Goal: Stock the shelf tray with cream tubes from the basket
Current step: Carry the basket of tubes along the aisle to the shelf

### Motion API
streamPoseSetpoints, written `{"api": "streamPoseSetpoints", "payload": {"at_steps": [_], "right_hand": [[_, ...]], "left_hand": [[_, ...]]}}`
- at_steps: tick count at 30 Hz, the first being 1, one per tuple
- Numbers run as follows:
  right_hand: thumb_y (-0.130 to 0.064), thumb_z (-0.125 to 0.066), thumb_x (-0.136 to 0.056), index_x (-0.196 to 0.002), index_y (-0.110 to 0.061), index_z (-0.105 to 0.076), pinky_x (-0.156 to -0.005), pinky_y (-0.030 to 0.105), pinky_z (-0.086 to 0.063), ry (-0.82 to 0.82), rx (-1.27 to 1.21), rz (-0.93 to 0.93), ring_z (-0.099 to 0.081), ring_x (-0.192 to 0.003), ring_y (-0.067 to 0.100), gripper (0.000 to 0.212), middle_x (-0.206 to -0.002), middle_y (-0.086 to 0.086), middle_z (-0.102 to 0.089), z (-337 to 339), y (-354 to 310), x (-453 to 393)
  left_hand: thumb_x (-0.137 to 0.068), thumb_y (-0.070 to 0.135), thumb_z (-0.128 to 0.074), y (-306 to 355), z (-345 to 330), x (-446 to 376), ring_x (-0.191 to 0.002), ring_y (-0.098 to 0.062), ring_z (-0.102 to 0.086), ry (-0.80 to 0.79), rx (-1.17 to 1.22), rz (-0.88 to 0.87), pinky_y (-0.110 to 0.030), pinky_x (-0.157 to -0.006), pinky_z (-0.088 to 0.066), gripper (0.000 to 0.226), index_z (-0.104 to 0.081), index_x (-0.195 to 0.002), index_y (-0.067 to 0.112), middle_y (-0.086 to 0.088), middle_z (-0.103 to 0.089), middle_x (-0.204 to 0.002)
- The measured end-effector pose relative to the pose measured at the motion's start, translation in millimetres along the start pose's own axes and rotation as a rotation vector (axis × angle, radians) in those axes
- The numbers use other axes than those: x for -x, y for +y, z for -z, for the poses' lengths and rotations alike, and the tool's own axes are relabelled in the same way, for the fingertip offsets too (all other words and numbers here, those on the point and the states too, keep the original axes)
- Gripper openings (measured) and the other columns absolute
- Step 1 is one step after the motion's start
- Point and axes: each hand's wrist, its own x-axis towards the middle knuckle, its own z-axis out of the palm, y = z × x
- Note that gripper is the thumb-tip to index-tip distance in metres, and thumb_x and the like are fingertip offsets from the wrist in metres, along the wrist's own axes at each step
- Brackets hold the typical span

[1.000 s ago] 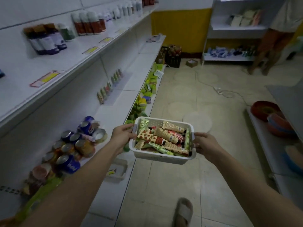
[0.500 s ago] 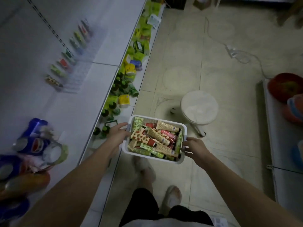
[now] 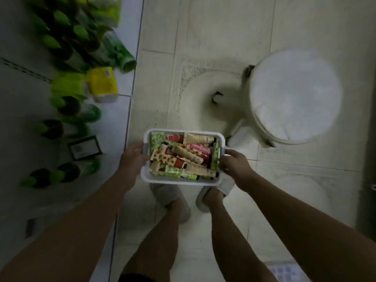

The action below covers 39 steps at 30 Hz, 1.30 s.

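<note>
I hold a white plastic basket (image 3: 179, 181) in front of me over the floor, above my feet. It is full of several cream tubes (image 3: 184, 157) in beige, red, green and spotted orange packs, lying criss-cross. My left hand (image 3: 132, 157) grips the basket's left handle and my right hand (image 3: 234, 163) grips its right handle. No shelf tray for the tubes shows in this view.
A low white shelf (image 3: 120, 119) runs along the left with green bottles (image 3: 67, 106), a yellow pack (image 3: 103, 83) and a small framed label (image 3: 85, 147). A round white stool (image 3: 295, 96) stands on the tiled floor to the right. My slippered feet (image 3: 171, 196) are below the basket.
The view has tipped down from the aisle to the floor. The basket stays in both hands, and the stool and bottom shelf now look closer and larger.
</note>
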Motion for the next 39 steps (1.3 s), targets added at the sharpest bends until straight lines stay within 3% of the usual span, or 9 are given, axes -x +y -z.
{"api": "streamPoseSetpoints", "payload": {"at_steps": [5, 10, 14, 18, 21, 24, 27, 34, 39], "right_hand": [[0.003, -0.048, -0.085, -0.078, -0.014, -0.065, -0.060, 0.026, -0.047, -0.031, 0.092, 0.017, -0.056, -0.066, 0.015, 0.025, -0.069, 0.001, -0.061, -31, 20, -142], [0.001, -0.048, -0.084, -0.082, -0.014, -0.066, -0.063, 0.026, -0.047, -0.078, 0.051, 0.016, -0.064, -0.057, 0.004, 0.024, -0.057, -0.011, -0.067, -48, 33, -216], [-0.008, -0.052, -0.089, -0.096, -0.013, -0.061, -0.070, 0.027, -0.051, -0.166, 0.150, 0.008, -0.062, -0.074, 0.007, 0.012, -0.076, -0.007, -0.065, -50, 23, -209], [-0.011, -0.053, -0.096, -0.099, -0.022, -0.059, -0.067, 0.016, -0.049, -0.252, 0.594, 0.154, -0.060, -0.075, 0.002, 0.012, -0.087, -0.002, -0.056, -40, -23, -136], [-0.016, -0.048, -0.098, -0.118, -0.002, -0.061, -0.084, 0.034, -0.048, -0.280, 0.877, 0.195, -0.060, -0.104, 0.031, 0.028, -0.117, 0.017, -0.062, -25, -80, -48], [-0.022, -0.044, -0.099, -0.115, 0.005, -0.062, -0.089, 0.038, -0.047, -0.299, 1.027, 0.256, -0.057, -0.110, 0.036, 0.036, -0.123, 0.024, -0.060, -10, -149, 54], [-0.033, -0.044, -0.100, -0.119, 0.003, -0.061, -0.087, 0.036, -0.046, -0.266, 1.109, 0.419, -0.057, -0.110, 0.036, 0.044, -0.123, 0.023, -0.060, 6, -207, 143], [-0.043, -0.041, -0.100, -0.116, -0.006, -0.061, -0.082, 0.034, -0.044, -0.254, 1.412, 0.826, -0.058, -0.107, 0.034, 0.045, -0.118, 0.020, -0.063, 21, -304, 287], [-0.049, -0.039, -0.099, -0.121, -0.007, -0.059, -0.083, 0.035, -0.044, -0.268, 1.500, 1.053, -0.057, -0.110, 0.035, 0.051, -0.122, 0.020, -0.060, 19, -345, 387]], "left_hand": [[-0.078, -0.008, -0.058, -31, -32, -141, -0.096, -0.022, -0.067, -0.118, -0.052, -0.054, -0.040, -0.077, -0.057, 0.042, -0.065, -0.108, 0.021, -0.007, -0.067, -0.113], [-0.082, -0.002, -0.058, -43, -51, -206, -0.084, -0.011, -0.071, -0.174, -0.017, -0.042, -0.024, -0.060, -0.056, 0.040, -0.058, -0.098, 0.035, 0.008, -0.068, -0.096], [-0.088, 0.000, -0.055, -34, -61, -195, -0.087, -0.010, -0.072, -0.285, -0.059, -0.031, -0.027, -0.067, -0.060, 0.033, -0.056, -0.117, 0.015, 0.002, -0.072, -0.099], [-0.095, 0.008, -0.056, 16, -55, -122, -0.071, 0.007, -0.051, -0.100, -0.222, -0.084, -0.007, -0.054, -0.045, 0.042, -0.044, -0.131, 0.026, 0.020, -0.051, -0.099], [-0.097, 0.015, -0.052, 70, -37, -35, -0.099, -0.017, -0.054, -0.134, -0.478, -0.121, -0.023, -0.077, -0.040, 0.046, -0.042, -0.142, 0.018, -0.006, -0.053, -0.133], [-0.098, 0.022, -0.049, 126, -7, 68, -0.114, -0.030, -0.055, -0.177, -0.666, -0.153, -0.026, -0.079, -0.038, 0.043, -0.045, -0.141, 0.017, -0.017, -0.053, -0.137], [-0.093, 0.025, -0.055, 171, 21, 157, -0.105, -0.026, -0.057, -0.137, -0.664, -0.197, -0.028, -0.079, -0.042, 0.047, -0.048, -0.139, 0.020, -0.013, -0.053, -0.137], [-0.092, 0.041, -0.055, 225, 69, 315, -0.129, -0.025, -0.046, 0.079, -0.514, -0.153, -0.030, -0.101, -0.041, 0.057, -0.043, -0.144, 0.021, -0.007, -0.041, -0.149], [-0.087, 0.044, -0.046, 265, 103, 408, -0.106, -0.031, -0.058, 0.274, -0.488, -0.233, -0.029, -0.080, -0.045, 0.029, -0.060, -0.097, 0.020, -0.015, -0.062, -0.120]]}}
